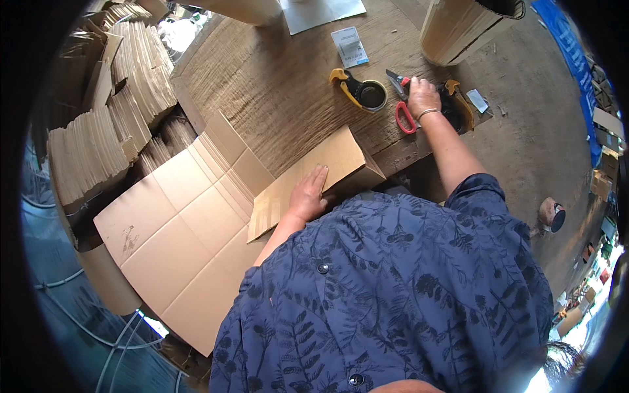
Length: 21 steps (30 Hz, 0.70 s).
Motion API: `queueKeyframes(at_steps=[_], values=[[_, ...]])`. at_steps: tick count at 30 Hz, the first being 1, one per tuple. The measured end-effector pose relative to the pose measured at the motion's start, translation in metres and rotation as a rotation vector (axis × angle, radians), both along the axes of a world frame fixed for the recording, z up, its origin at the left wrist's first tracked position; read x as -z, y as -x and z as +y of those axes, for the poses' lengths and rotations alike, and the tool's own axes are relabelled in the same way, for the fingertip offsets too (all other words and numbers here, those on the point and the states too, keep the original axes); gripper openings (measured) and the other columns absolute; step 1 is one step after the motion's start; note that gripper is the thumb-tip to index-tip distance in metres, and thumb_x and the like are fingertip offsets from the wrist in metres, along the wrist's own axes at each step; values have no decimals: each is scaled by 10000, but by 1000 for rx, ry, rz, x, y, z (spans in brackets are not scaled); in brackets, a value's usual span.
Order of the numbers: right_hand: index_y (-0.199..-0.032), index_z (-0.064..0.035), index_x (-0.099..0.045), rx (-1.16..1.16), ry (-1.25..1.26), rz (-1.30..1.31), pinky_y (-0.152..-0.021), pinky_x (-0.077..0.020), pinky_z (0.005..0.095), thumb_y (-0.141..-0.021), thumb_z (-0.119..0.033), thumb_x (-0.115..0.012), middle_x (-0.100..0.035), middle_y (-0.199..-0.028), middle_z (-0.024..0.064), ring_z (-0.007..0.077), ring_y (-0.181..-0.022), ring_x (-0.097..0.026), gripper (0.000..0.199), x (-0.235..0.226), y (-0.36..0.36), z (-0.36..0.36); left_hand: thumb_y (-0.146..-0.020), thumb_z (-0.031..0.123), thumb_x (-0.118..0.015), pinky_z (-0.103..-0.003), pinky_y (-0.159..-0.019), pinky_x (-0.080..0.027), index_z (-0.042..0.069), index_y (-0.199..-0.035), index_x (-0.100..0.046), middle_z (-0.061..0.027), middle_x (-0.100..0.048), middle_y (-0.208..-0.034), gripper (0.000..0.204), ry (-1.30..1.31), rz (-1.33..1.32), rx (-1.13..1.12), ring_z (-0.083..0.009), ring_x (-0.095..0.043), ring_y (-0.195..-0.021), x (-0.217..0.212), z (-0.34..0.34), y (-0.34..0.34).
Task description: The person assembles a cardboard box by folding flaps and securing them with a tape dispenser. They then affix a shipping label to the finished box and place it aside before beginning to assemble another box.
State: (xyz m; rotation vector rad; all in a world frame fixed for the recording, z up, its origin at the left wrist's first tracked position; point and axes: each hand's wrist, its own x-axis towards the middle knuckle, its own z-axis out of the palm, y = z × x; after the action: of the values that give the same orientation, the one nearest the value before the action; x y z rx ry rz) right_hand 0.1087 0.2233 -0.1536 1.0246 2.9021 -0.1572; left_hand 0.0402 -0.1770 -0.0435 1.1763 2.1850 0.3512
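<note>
My left hand [308,194] lies flat with fingers stretched on a folded brown cardboard panel [341,155], close to my body. A larger creased cardboard sheet [190,229] spreads out to the left of it. Across the table, my right hand [424,97] is closed over one side of a pair of red-handled scissors [405,119]; one handle loop shows below the hand and the dark blades point away to the left. My fingers partly hide the grip. A yellow and black tape dispenser [367,93] sits left of the scissors, and a second tape dispenser [460,108] rests beside my right wrist.
Stacks of flattened cardboard [92,150] stand on the left. A tall cardboard container [462,29] is at the far right of the wooden table [262,85]. A printed packet [350,47] and a white sheet [324,13] lie at the back. A small white slip [477,101] is at the right.
</note>
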Motion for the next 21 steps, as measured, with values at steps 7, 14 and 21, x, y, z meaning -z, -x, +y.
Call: queueKeyframes(at_steps=[7,14,21], values=[[-1198,-86,-532,-171,47,-14,-839,-519,425,-898,-171,-516,-587,-1024,125,315,-985,-581,312,30,-21,33,-800,244,-748,-409,-1073,-390,73,-1383,-470,-206,-489,-1395,669,-38,114,-460,-366,-468,-1289,17,-17,36],[-1247,-99,-565,-219,190,248,-839,-511,420,-799,-133,-636,-553,-1009,121,317,-963,-584,454,36,-27,44,-802,244,-754,-386,-1096,-366,78,-1393,-466,-193,-492,-1398,678,-45,78,-479,-344,-458,-1308,9,-13,42],[-1280,-163,-580,-14,459,520,-809,-519,378,-865,-94,-601,-616,-1043,106,293,-933,-619,422,40,-41,46,-754,180,-784,-399,-1077,-386,91,-1382,-478,-170,-501,-1394,704,-3,55,-346,-349,-463,-1297,-2,-7,20]])
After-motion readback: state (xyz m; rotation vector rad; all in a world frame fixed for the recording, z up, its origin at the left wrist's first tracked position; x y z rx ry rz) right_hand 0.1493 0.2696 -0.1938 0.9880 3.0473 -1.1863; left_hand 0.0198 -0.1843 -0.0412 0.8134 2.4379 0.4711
